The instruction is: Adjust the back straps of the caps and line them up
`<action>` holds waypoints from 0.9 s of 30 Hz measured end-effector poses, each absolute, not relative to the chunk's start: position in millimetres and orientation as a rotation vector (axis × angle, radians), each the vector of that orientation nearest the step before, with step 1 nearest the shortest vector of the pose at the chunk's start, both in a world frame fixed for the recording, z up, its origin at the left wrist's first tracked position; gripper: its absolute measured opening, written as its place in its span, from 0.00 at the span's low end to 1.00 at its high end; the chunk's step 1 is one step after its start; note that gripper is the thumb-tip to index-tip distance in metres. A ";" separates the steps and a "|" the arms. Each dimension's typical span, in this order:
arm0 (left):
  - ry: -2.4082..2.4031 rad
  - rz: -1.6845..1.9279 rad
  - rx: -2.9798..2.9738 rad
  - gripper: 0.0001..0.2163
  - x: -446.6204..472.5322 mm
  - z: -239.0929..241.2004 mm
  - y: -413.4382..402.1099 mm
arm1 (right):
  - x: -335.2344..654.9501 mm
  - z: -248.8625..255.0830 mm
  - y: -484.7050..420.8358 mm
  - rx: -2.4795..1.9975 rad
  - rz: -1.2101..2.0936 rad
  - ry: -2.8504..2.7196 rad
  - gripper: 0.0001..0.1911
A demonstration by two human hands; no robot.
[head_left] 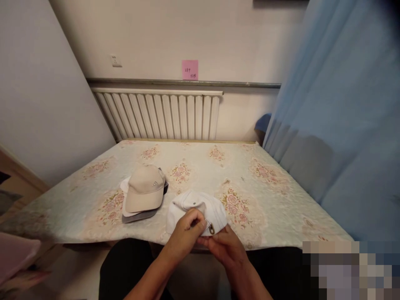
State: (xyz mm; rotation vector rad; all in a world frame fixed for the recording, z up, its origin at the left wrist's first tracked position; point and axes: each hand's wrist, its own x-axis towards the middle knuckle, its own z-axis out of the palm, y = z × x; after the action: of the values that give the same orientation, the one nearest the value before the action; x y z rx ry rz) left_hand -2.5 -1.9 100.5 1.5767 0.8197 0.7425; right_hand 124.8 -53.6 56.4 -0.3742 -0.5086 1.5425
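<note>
A white baseball cap [215,208] lies at the near edge of the table, its back turned toward me. A small dark metal buckle [211,228] shows on its back strap. My left hand [187,229] is closed in a pinch at the cap's back opening, thumb against curled fingers. From below and to the right, my right hand [226,245] grips the lower rim near the buckle, with some fingertips hidden under it. To the left is a stack of caps, with a beige cap [145,189] on top and white and dark grey brims [140,216] showing beneath.
The table [200,166] has a pale floral cloth. Behind it stand a white radiator [159,114] and a wall bearing a pink note [190,69] and a socket [115,61]. A blue curtain [337,108] hangs along the right side. A pale panel [46,83] rises at left.
</note>
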 end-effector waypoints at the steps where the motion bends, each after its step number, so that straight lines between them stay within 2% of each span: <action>1: 0.824 0.740 1.586 0.09 -3.5 100.5 -1.4 | 125.6 54.8 -53.5 -0.363 1.555 -0.521 0.28; 11: 0.746 0.678 1.533 0.08 -5.1 118.5 -5.0 | 125.6 39.3 -46.1 -0.433 1.536 -0.562 0.25; 15: 0.780 0.698 1.680 0.07 -7.0 116.2 -1.8 | 124.0 42.5 -46.1 -0.458 1.530 -0.538 0.28; 27: 0.953 0.629 2.027 0.06 -6.9 109.6 0.6 | 119.3 48.2 -45.8 -0.599 1.485 -0.555 0.27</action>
State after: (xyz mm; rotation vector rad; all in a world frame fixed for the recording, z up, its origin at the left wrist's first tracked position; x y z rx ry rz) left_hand -6.9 0.6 109.6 2.0268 0.9531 0.6288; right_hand 119.3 -45.8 48.2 -0.5992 -0.5550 1.4853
